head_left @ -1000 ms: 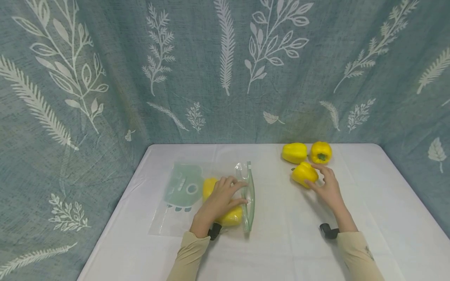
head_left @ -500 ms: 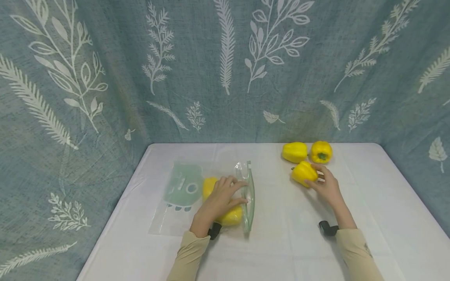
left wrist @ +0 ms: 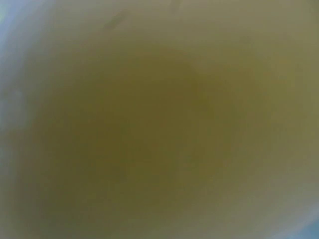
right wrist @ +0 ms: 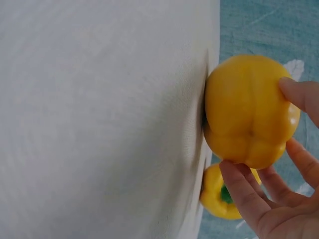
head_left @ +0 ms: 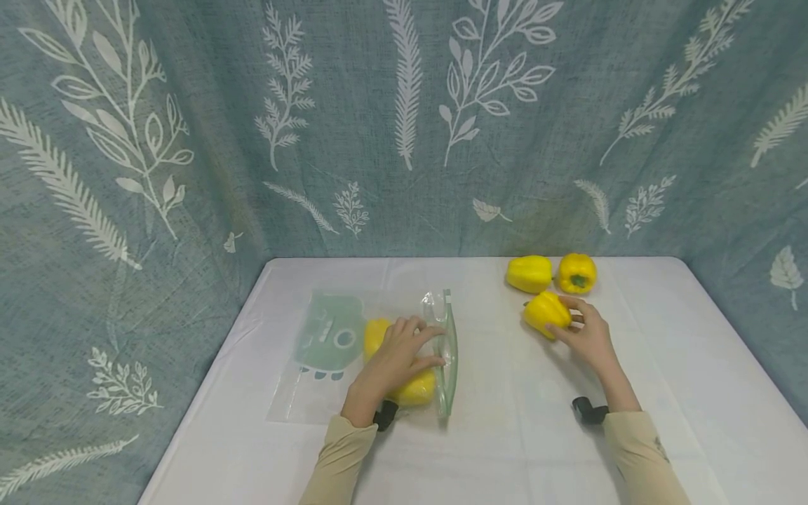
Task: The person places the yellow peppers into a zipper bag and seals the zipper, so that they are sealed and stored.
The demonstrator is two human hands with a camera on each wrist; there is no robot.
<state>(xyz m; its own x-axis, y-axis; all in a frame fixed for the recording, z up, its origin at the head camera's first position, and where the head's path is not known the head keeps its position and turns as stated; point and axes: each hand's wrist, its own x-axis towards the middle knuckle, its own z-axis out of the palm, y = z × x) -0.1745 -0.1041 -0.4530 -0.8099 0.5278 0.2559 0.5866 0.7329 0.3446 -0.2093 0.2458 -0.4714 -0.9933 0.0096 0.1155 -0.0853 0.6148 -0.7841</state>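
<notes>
In the head view my right hand has its thumb and fingers round the near side of a yellow bell pepper. The right wrist view shows that pepper low at the tablecloth, thumb on one side and fingertips on the other. My left hand rests, fingers spread, over a clear zip bag with a green printed figure. Yellow peppers show through the bag, partly hidden under that hand. Its index finger and thumb reach to the bag's green zip edge. The left wrist view is only a yellowish blur.
Two more yellow bell peppers, one lying on its side and one with its green stem forward, lie behind the held one at the table's back edge. A white cloth covers the table. A leaf-patterned curtain hangs behind it.
My right hand's fingers have drawn slightly closer round the pepper, which stays in nearly the same place. My left hand and the bag have not moved.
</notes>
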